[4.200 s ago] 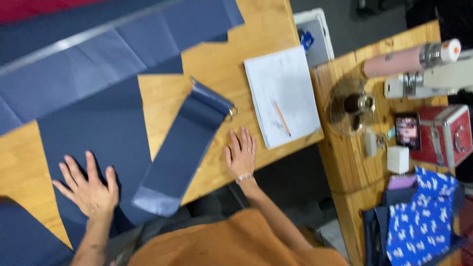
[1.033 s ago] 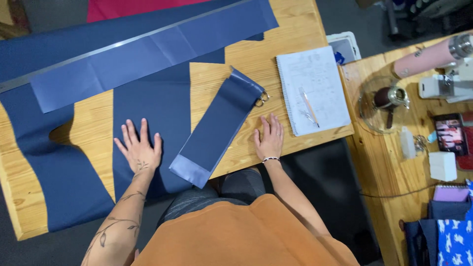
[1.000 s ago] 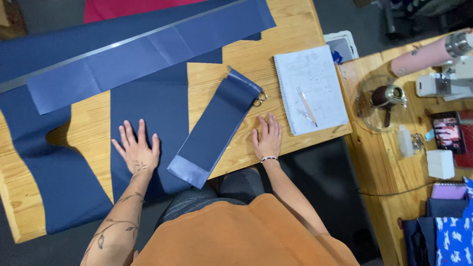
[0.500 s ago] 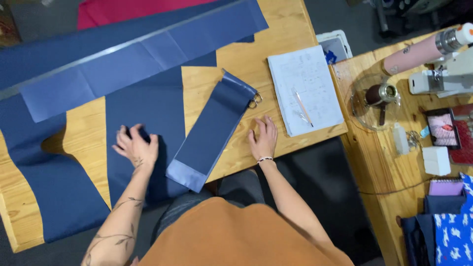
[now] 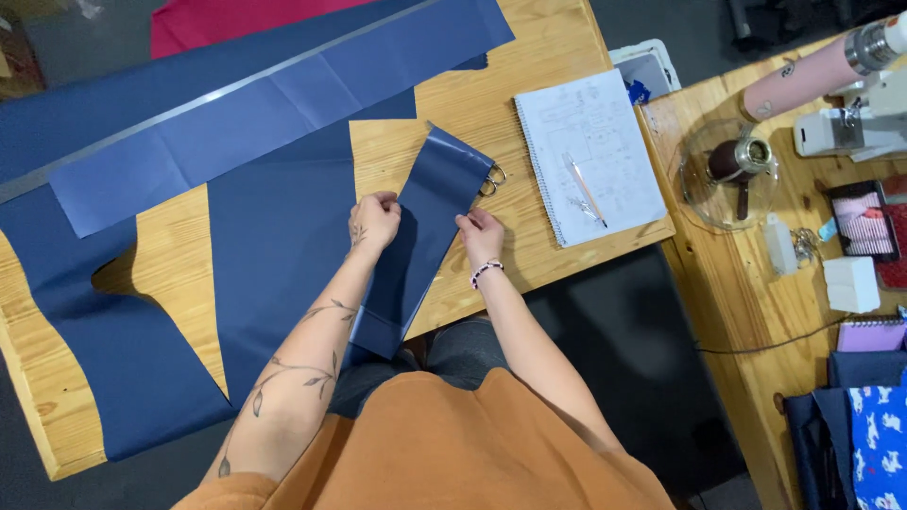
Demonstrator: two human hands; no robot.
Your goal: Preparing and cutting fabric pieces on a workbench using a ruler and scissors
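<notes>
A long navy fabric strip (image 5: 425, 231) lies diagonally across the wooden table (image 5: 491, 99), its lower end hanging over the front edge. My left hand (image 5: 374, 219) pinches the strip's left edge near its upper part. On the opposite edge, my right hand (image 5: 480, 234) grips the strip at about the same height. Scissor handles (image 5: 493, 178) peek out from under the strip's top right corner. Large navy fabric pieces (image 5: 274, 246) cover the table to the left.
A long metal ruler (image 5: 217, 94) lies on a lighter blue fabric band (image 5: 274, 104) at the back. An open spiral notebook (image 5: 586, 151) with a pencil (image 5: 586, 189) sits to the right. A second table holds a glass bowl (image 5: 727, 175), a phone (image 5: 860, 219), a sewing machine (image 5: 855, 123).
Both hands lay flat on the table at either side of the strip; they have since moved inward and taken hold of its two edges. The view shifted slightly.
</notes>
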